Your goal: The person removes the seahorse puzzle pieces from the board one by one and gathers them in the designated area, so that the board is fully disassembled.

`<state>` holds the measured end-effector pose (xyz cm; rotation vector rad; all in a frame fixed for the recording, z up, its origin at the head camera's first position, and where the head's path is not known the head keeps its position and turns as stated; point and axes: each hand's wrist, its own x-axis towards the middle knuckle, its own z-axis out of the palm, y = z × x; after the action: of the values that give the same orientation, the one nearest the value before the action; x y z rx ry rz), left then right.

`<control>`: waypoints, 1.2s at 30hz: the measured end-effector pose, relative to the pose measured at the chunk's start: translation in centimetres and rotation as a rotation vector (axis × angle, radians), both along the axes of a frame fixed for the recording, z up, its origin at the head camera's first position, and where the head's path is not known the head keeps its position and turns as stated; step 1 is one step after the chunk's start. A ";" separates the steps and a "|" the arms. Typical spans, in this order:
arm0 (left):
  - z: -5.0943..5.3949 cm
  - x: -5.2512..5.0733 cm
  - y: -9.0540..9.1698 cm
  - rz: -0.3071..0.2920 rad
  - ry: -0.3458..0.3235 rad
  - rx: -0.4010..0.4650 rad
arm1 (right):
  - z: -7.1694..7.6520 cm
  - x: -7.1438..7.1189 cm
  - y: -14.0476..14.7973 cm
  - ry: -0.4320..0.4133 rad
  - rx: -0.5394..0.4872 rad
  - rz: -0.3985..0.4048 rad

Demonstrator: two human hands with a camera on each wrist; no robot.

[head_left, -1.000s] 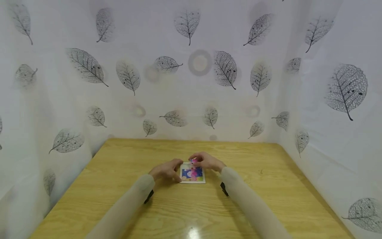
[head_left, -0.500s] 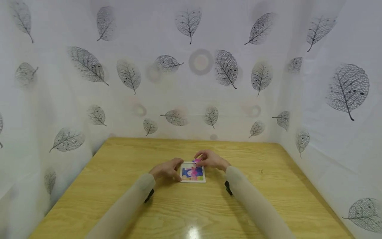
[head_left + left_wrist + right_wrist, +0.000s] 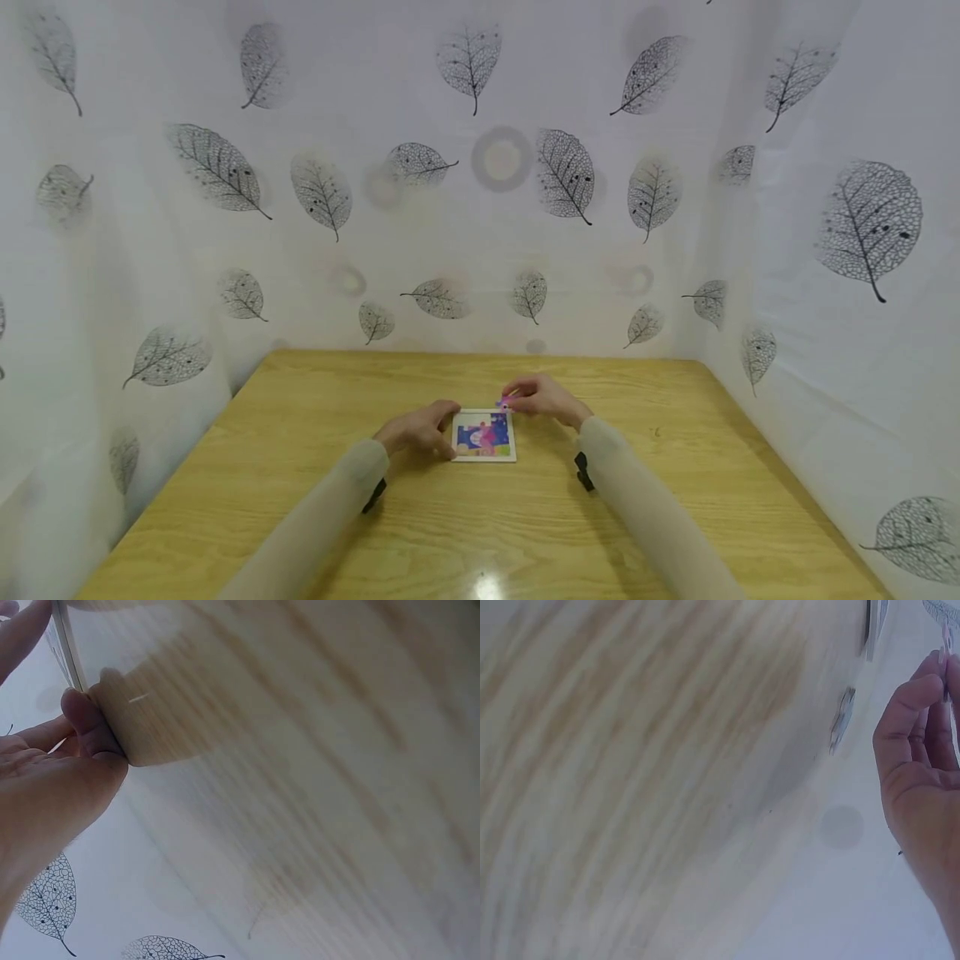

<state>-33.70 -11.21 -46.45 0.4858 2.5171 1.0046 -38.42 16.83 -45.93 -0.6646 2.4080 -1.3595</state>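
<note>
A white-bordered picture puzzle lies on the table in the head view, with an upper-left part showing pale. At its left side, my left hand holds the border, fingers at the upper corner and thumb at the lower one. The left wrist view shows that thumb against the edge. My right hand pinches a pink piece just over the upper-right corner. Seen from the right wrist, this hand grips the piece on edge between thumb and fingers.
In the right wrist view a thin, jagged-edged piece lies on the table near the puzzle's border. The wooden table is enclosed at the back and sides by a white curtain printed with leaves.
My right hand has moved to the right and slightly away from me, carrying the pink piece from above the puzzle to its upper-right corner. The left hand has kept its place.
</note>
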 end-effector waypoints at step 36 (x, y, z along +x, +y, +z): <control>-0.1 -0.1 0.0 -0.001 -0.017 0.036 | -0.9 -1.2 6.3 -0.083 0.107 -0.180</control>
<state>-33.75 -11.20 -46.53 0.4870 2.4873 1.0504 -39.60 23.15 -46.80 -0.3650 2.5023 -1.2856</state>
